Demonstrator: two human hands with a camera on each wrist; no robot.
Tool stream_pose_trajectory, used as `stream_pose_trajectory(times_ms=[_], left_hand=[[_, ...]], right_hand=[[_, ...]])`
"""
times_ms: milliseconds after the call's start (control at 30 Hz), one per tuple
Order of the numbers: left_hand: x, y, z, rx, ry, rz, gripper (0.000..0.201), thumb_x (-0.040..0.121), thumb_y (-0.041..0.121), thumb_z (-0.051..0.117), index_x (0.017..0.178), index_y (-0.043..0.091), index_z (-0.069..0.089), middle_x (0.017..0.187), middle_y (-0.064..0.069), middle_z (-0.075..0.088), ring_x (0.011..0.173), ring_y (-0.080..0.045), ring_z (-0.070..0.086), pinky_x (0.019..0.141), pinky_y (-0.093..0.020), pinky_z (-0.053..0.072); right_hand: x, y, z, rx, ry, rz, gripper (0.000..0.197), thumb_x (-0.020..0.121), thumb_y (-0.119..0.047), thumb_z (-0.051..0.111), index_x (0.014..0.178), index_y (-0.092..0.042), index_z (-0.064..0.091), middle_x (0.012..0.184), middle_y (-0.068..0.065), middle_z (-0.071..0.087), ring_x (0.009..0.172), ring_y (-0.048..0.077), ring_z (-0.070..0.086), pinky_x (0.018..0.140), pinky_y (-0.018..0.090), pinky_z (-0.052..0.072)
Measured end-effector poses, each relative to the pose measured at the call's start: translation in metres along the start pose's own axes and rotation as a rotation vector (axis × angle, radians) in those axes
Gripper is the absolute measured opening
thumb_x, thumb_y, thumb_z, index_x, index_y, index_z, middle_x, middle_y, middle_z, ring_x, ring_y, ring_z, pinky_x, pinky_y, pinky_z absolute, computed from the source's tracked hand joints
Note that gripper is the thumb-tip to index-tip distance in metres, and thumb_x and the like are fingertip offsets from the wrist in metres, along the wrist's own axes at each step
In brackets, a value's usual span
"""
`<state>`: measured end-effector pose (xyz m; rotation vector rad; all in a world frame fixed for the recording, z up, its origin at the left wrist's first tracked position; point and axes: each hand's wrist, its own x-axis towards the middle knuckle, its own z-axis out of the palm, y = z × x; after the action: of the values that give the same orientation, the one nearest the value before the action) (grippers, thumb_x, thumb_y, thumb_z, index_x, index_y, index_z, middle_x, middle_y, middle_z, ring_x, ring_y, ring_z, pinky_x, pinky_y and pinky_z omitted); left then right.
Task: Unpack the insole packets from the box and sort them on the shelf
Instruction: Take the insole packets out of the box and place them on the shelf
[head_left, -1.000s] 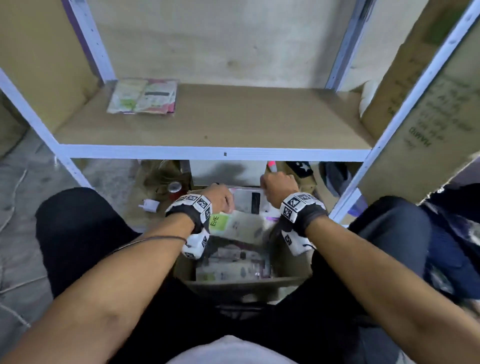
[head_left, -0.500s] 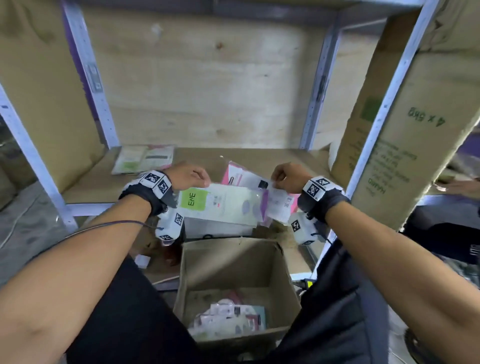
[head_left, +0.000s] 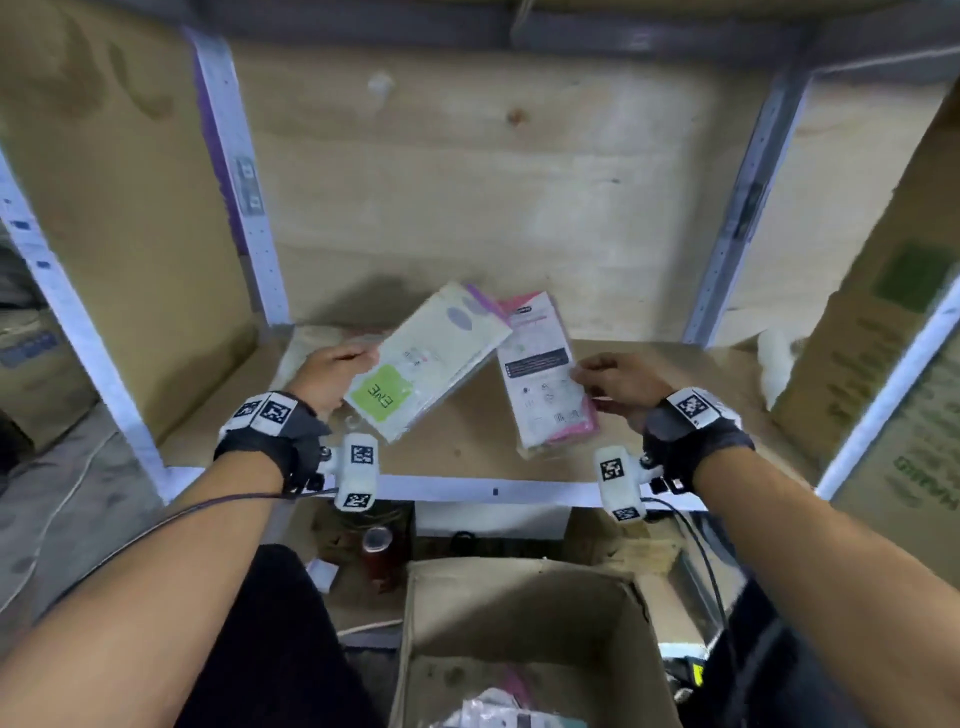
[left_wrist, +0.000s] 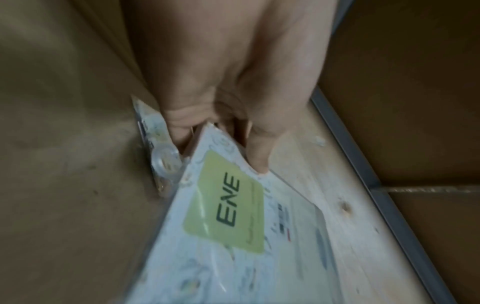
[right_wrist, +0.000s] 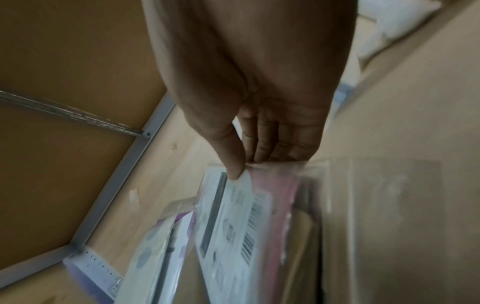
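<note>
My left hand (head_left: 332, 371) pinches a pale insole packet with a green label (head_left: 421, 364) by its near corner, thumb on top in the left wrist view (left_wrist: 255, 162). My right hand (head_left: 618, 382) pinches a white and pink insole packet (head_left: 543, 379) at its edge; thumb and fingers show in the right wrist view (right_wrist: 244, 164). Both packets hang over the wooden shelf (head_left: 467, 441), their far ends overlapping. The open cardboard box (head_left: 519, 613) stands below the shelf with more packets (head_left: 493, 709) at its bottom.
White metal shelf posts (head_left: 234, 171) and a front rail (head_left: 493, 491) frame the bay. A large printed carton (head_left: 893, 374) leans at the right. A small can (head_left: 376, 551) and clutter lie under the shelf. Packets behind my left hand (head_left: 306, 348) lie at the shelf's left.
Both hands lifted the packets out of the box and up over the shelf. The packets, held together half a second ago, are now drawn apart, one in each hand.
</note>
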<state>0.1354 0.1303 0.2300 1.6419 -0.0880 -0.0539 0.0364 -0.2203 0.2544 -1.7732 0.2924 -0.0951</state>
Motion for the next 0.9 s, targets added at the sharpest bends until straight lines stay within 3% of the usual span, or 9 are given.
stream_pose_trajectory(times_ms=[67,133,300,367,433,567,667,800,900], left_hand=[[0.015,-0.01,-0.006,-0.069,0.105,-0.057,0.004,0.092,0.016,0.068,0.092,0.017,0.071,0.11,-0.016,0.071,0.067,-0.021,0.072,0.046,-0.025,0.053],[0.031,-0.018,-0.014,-0.073,0.175,-0.104,0.003,0.093,0.021,0.067,0.093,0.019,0.069,0.111,-0.014,0.071,0.075,-0.026,0.071,0.044,-0.024,0.051],[0.072,-0.027,-0.034,-0.076,0.363,-0.2,0.025,0.093,0.029,0.065,0.112,0.014,0.067,0.112,-0.01,0.07,0.094,-0.033,0.071,0.07,-0.044,0.058],[0.091,-0.028,-0.048,-0.052,0.449,-0.201,0.02,0.092,0.028,0.066,0.103,0.011,0.07,0.104,-0.008,0.071,0.077,-0.024,0.071,0.06,-0.036,0.058],[0.109,-0.03,-0.066,0.018,0.484,-0.198,0.025,0.093,0.024,0.061,0.107,0.005,0.07,0.11,-0.011,0.072,0.082,-0.023,0.07,0.064,-0.028,0.054],[0.133,-0.041,-0.095,0.157,0.444,-0.264,0.042,0.099,0.02,0.05,0.136,0.0,0.055,0.137,-0.021,0.057,0.124,-0.035,0.058,0.1,-0.04,0.051],[0.147,-0.058,-0.108,0.247,0.424,-0.282,0.042,0.103,0.013,0.042,0.143,-0.002,0.046,0.146,-0.021,0.049,0.132,-0.035,0.051,0.095,-0.033,0.046],[0.157,-0.073,-0.114,0.382,0.421,-0.303,0.042,0.103,0.007,0.04,0.143,-0.004,0.045,0.146,-0.022,0.048,0.132,-0.035,0.05,0.104,-0.039,0.047],[0.162,-0.079,-0.114,0.462,0.436,-0.285,0.041,0.1,0.004,0.043,0.139,-0.004,0.05,0.14,-0.023,0.053,0.126,-0.036,0.054,0.101,-0.038,0.049]], right_hand=[[0.02,-0.001,0.022,0.1,-0.022,0.023,0.01,0.092,-0.008,0.066,0.1,-0.006,0.061,0.095,0.013,0.066,0.082,0.024,0.063,0.082,0.036,0.054],[0.04,0.001,0.045,0.156,-0.038,0.039,0.01,0.091,-0.01,0.067,0.1,-0.007,0.062,0.098,0.013,0.069,0.085,0.025,0.065,0.082,0.037,0.054],[0.08,-0.003,0.103,0.264,-0.106,0.081,0.019,0.092,-0.009,0.066,0.109,0.0,0.063,0.098,0.015,0.072,0.082,0.025,0.069,0.07,0.032,0.058],[0.097,-0.009,0.128,0.304,-0.155,0.101,0.007,0.094,-0.007,0.063,0.098,-0.002,0.066,0.084,0.01,0.074,0.066,0.018,0.072,0.055,0.026,0.057],[0.112,-0.015,0.152,0.331,-0.188,0.121,0.008,0.095,-0.006,0.061,0.096,0.001,0.066,0.083,0.011,0.073,0.061,0.018,0.071,0.051,0.024,0.056],[0.141,-0.021,0.195,0.314,-0.203,0.152,0.024,0.096,-0.005,0.058,0.116,0.008,0.061,0.105,0.023,0.067,0.072,0.025,0.066,0.055,0.028,0.056],[0.161,-0.02,0.221,0.278,-0.202,0.176,0.027,0.096,-0.007,0.059,0.118,0.009,0.06,0.113,0.025,0.066,0.073,0.026,0.064,0.059,0.03,0.055],[0.182,-0.014,0.248,0.235,-0.187,0.207,0.008,0.094,-0.004,0.061,0.088,0.0,0.064,0.119,0.03,0.065,0.089,0.031,0.061,0.084,0.041,0.051],[0.19,-0.011,0.26,0.186,-0.14,0.181,0.012,0.091,-0.003,0.064,0.098,0.007,0.062,0.113,0.027,0.067,0.086,0.032,0.069,0.083,0.043,0.058]])
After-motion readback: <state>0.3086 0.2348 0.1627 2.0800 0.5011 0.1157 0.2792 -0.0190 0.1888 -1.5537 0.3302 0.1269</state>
